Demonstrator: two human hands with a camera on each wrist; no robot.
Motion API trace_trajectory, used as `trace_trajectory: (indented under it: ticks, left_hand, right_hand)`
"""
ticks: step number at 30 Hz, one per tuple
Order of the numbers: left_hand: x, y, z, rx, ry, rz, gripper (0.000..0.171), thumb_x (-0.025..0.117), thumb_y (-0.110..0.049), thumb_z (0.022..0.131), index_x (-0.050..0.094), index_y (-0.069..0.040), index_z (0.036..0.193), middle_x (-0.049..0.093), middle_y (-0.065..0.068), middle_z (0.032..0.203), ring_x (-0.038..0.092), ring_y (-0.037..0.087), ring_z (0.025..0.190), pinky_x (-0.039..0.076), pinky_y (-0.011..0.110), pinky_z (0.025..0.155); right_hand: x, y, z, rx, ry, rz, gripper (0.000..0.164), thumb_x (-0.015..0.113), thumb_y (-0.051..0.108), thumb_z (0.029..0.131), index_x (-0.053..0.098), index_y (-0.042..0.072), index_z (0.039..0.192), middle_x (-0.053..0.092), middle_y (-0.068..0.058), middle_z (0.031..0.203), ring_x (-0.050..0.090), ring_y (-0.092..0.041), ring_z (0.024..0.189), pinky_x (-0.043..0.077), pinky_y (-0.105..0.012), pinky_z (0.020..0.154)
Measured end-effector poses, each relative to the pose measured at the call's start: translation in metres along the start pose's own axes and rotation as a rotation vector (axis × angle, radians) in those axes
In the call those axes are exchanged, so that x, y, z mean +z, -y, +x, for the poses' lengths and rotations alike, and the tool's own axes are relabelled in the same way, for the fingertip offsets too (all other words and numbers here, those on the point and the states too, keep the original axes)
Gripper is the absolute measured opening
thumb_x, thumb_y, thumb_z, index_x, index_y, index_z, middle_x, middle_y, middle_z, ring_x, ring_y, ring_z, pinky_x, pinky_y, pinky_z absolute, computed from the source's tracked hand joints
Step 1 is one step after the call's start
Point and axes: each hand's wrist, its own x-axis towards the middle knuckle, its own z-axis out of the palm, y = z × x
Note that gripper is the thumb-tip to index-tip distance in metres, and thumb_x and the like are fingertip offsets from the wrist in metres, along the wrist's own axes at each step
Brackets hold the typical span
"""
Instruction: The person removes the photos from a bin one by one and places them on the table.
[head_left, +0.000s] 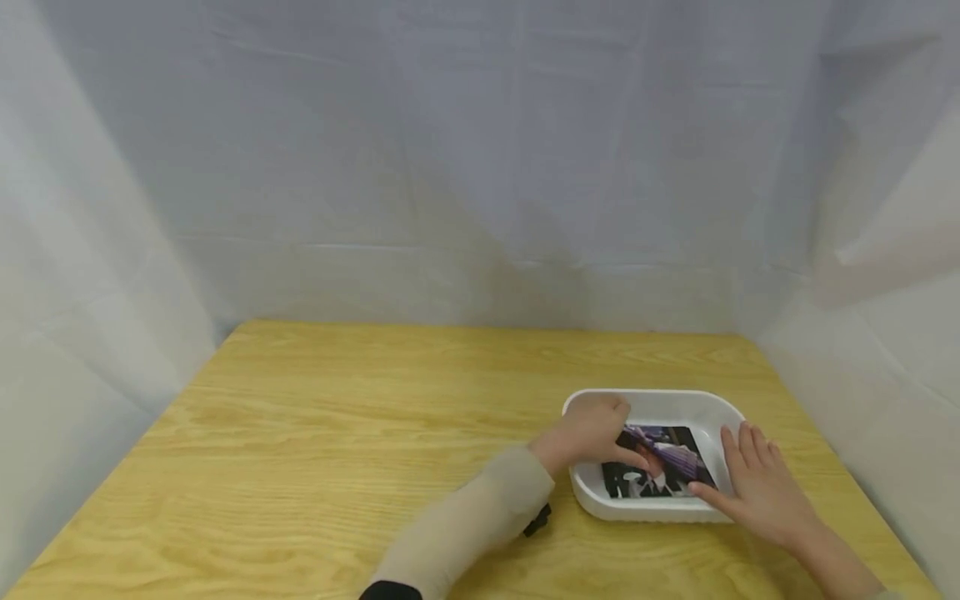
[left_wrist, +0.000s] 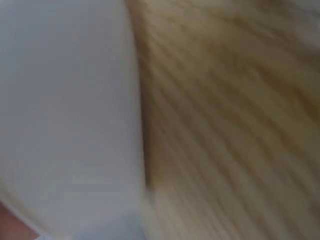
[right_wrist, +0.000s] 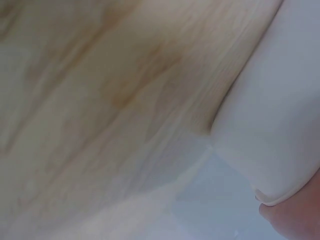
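A white oval-cornered tray (head_left: 652, 510) stands at the right of the wooden table. In it lies a dark picture (head_left: 626, 485) with figures on it, and a purple striped part (head_left: 678, 458) crosses it at a slant. My left hand (head_left: 588, 429) reaches over the tray's left rim, thumb on the picture and forefinger above it, thumb and forefinger spread apart. At the right rim my right hand (head_left: 765, 492) rests with fingers extended, its thumb by the picture's lower right corner. Both wrist views show the tray's outer wall close up, with only a bit of skin at the rim.
The yellow wood-grain table (head_left: 300, 467) stretches to the left of the tray. White cloth (head_left: 450, 167) hangs behind and along both sides of it. A small black object (head_left: 537, 521) shows beside the left sleeve (head_left: 480, 517).
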Motion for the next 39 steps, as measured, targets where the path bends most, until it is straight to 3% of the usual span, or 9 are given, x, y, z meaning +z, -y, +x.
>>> trace_trajectory:
  ticks: [2, 7, 12, 18, 28, 32, 39]
  left_hand:
    - [0.003, -0.004, 0.002, -0.021, 0.049, 0.025, 0.076, 0.052, -0.072, 0.065, 0.051, -0.012, 0.11, 0.054, -0.003, 0.098, 0.053, 0.009, 0.084, 0.043, 0.023, 0.072]
    - [0.008, -0.011, 0.005, -0.046, 0.138, 0.025, 0.082, 0.059, -0.071, 0.06, 0.049, -0.01, 0.114, 0.054, -0.001, 0.107, 0.05, 0.01, 0.098, 0.039, 0.023, 0.084]
    - [0.01, -0.013, 0.001, -0.057, 0.164, 0.029, 0.085, 0.063, -0.071, 0.054, 0.051, -0.01, 0.112, 0.052, -0.003, 0.108, 0.047, 0.008, 0.101, 0.035, 0.02, 0.088]
    - [0.013, -0.013, 0.003, -0.053, 0.196, 0.06, 0.088, 0.063, -0.071, 0.054, 0.05, -0.01, 0.117, 0.051, -0.002, 0.114, 0.046, 0.01, 0.105, 0.033, 0.022, 0.091]
    - [0.012, -0.013, 0.004, -0.041, 0.141, 0.132, 0.074, 0.068, -0.066, 0.055, 0.056, -0.014, 0.107, 0.053, -0.004, 0.105, 0.046, 0.01, 0.098, 0.034, 0.022, 0.088]
    - [0.009, -0.014, 0.003, -0.073, 0.103, 0.114, 0.07, 0.071, -0.062, 0.056, 0.057, -0.015, 0.105, 0.054, -0.004, 0.105, 0.046, 0.011, 0.097, 0.037, 0.024, 0.084]
    - [0.01, -0.013, 0.003, -0.093, 0.128, 0.04, 0.063, 0.074, -0.058, 0.055, 0.058, -0.017, 0.099, 0.055, -0.005, 0.099, 0.046, 0.012, 0.094, 0.037, 0.025, 0.082]
  right_hand:
    - [0.001, 0.0, 0.0, -0.002, 0.001, -0.002, 0.093, 0.053, 0.052, 0.08, 0.021, -0.02, 0.129, 0.011, -0.044, 0.13, 0.004, -0.052, 0.123, 0.002, -0.057, 0.098]
    - [0.003, -0.001, -0.001, -0.018, -0.013, -0.007, 0.092, 0.053, 0.051, 0.081, 0.02, -0.02, 0.129, 0.011, -0.044, 0.13, 0.002, -0.051, 0.123, -0.001, -0.056, 0.099]
    - [0.003, 0.002, -0.001, -0.02, -0.011, -0.006, 0.092, 0.053, 0.051, 0.082, 0.019, -0.02, 0.129, 0.011, -0.043, 0.131, 0.002, -0.051, 0.123, 0.002, -0.057, 0.098]
    - [0.003, 0.001, -0.001, 0.004, 0.019, -0.006, 0.094, 0.052, 0.052, 0.082, 0.017, -0.02, 0.13, 0.009, -0.042, 0.132, 0.0, -0.05, 0.124, 0.002, -0.057, 0.098]
    - [0.0, 0.003, -0.002, 0.021, 0.038, 0.008, 0.094, 0.051, 0.052, 0.082, 0.015, -0.019, 0.131, 0.008, -0.041, 0.133, -0.001, -0.049, 0.124, -0.001, -0.057, 0.098]
    - [0.0, 0.003, -0.002, 0.016, 0.031, -0.003, 0.093, 0.05, 0.052, 0.083, 0.016, -0.02, 0.131, 0.008, -0.041, 0.133, -0.001, -0.05, 0.124, 0.003, -0.058, 0.097]
    - [0.0, 0.003, -0.002, 0.001, 0.002, -0.019, 0.093, 0.051, 0.052, 0.082, 0.018, -0.021, 0.129, 0.011, -0.042, 0.131, 0.001, -0.05, 0.124, 0.005, -0.059, 0.097]
